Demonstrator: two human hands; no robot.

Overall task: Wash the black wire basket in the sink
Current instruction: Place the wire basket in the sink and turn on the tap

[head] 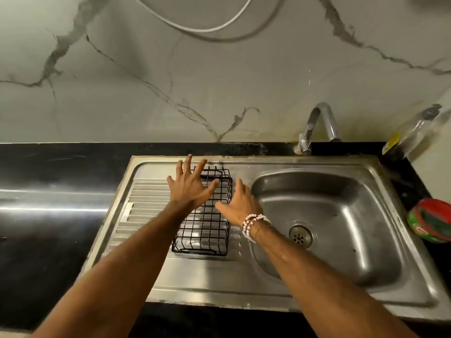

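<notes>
Stainless steel forms the sink [380, 181], a single bowl on the right with a ribbed drainboard [146, 206] on the left, set into a glossy black counter [48, 228] below a white marble-veined wall [170, 81]. On the drainboard stands the black wire basket [207, 230], outside the bowl. Above its far end the left hand [189, 185] is spread with fingers wide, holding nothing; the right hand [240, 203], beaded bracelets [251, 224] at the wrist, is open beside the basket's right edge, also empty. A chrome tap [317, 125] rises behind the bowl. A yellow-labelled clear bottle [410, 135] and a red-and-green tub [430, 220] sit at right; their writing is too blurred to read.
</notes>
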